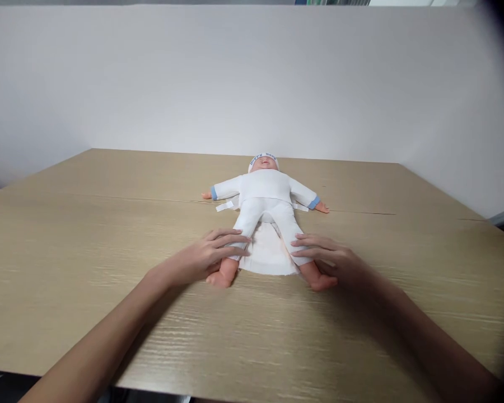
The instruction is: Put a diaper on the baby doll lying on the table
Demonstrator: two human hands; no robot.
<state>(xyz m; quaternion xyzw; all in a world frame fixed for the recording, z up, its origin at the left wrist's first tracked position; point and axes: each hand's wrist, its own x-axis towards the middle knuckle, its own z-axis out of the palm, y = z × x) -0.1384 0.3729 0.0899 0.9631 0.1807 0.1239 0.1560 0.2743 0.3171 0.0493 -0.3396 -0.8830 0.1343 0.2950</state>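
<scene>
Centrally in the head view, a baby doll (265, 204) lies on its back on a light wooden table (88, 252), head toward twelve o'clock and feet toward six, arms stretched out to nine and three. It wears a white suit with blue cuffs and a white cap (263, 157) with blue lettering. Under its hips and between its legs lies an opened white diaper (267, 254), its lower edge reaching toward six o'clock and its side tabs poking out at the doll's waist at nine and three.

From about seven o'clock the left hand (208, 256) comes in and rests palm down on the doll's lower leg at the left of the picture; its fingers (231, 239) are spread loosely and lie flat, with the bare foot (220, 278) showing just below the hand. From about five o'clock the right hand (334, 258) lies the same way on the other lower leg, fingers extended and a little apart, pinching nothing, with that foot (321, 282) showing just under the palm. Both hands touch the white trouser legs, one at each side of the diaper.

Behind the table, at twelve o'clock, stands a plain white wall (252, 78).
</scene>
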